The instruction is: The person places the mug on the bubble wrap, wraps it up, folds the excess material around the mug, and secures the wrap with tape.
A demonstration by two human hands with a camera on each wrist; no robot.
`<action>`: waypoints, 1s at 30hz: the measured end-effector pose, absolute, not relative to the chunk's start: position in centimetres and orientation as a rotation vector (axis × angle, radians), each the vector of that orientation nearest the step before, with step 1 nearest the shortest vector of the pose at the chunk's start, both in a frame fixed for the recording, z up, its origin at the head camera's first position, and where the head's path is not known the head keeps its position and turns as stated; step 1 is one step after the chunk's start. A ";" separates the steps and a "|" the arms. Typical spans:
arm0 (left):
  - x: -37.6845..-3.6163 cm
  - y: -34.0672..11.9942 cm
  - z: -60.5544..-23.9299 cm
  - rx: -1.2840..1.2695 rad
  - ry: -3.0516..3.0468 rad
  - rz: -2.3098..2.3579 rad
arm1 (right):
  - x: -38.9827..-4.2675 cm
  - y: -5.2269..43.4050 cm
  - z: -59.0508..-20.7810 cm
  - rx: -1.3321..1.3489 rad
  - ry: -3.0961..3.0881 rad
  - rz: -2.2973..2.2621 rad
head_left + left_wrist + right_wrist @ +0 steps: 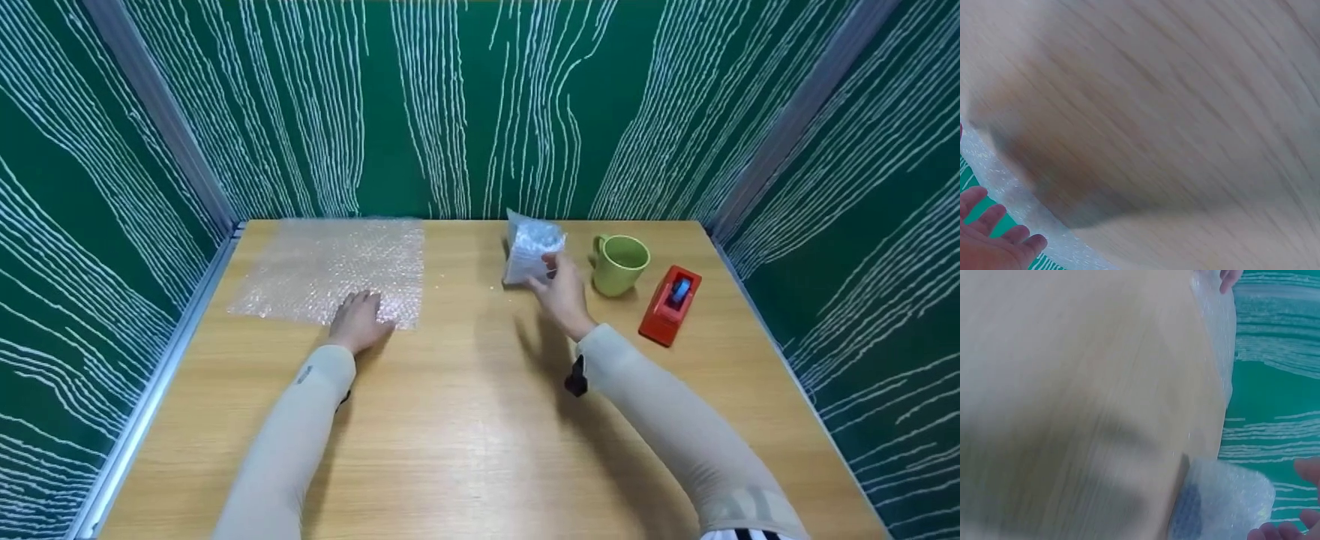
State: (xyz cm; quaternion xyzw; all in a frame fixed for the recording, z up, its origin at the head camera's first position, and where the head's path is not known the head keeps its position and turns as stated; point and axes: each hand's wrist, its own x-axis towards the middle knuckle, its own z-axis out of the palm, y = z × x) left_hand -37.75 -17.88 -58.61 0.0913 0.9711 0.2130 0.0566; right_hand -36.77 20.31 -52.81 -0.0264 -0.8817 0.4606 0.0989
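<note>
A flat sheet of clear bubble wrap [322, 255] lies at the back left of the table. My left hand [358, 319] is over its front edge, palm down with the fingers loosely extended; the left wrist view shows the same fingers [994, 219] spread apart. Toward the back middle stands a bundle wrapped in bubble wrap [532, 244], its contents blurred by the layers. My right hand [562, 296] is at the bundle's front right side, thumb and fingers apart. From the right wrist, the fingertips [1269, 533] show close beside the bundle [1233, 498].
A green mug [616, 266] stands upright right of the bundle, its handle toward the left. Farther right sits a red tape dispenser [670, 307] with a blue roll. Green walls with white lines [480, 112] close in the wooden table [465, 420] at the back and sides.
</note>
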 end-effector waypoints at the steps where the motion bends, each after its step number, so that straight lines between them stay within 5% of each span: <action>1: -37.6 -17.9 -58.5 0.279 2.947 0.635 | -36.6 20.1 -52.9 -0.068 -2.621 1.368; 23: -38.4 -17.8 -62.9 0.475 2.979 0.580 | -32.8 15.7 -55.8 0.228 -2.769 1.296; 30: -36.7 -17.3 -61.2 0.533 2.950 0.687 | -32.5 13.2 -56.5 0.265 -2.865 1.305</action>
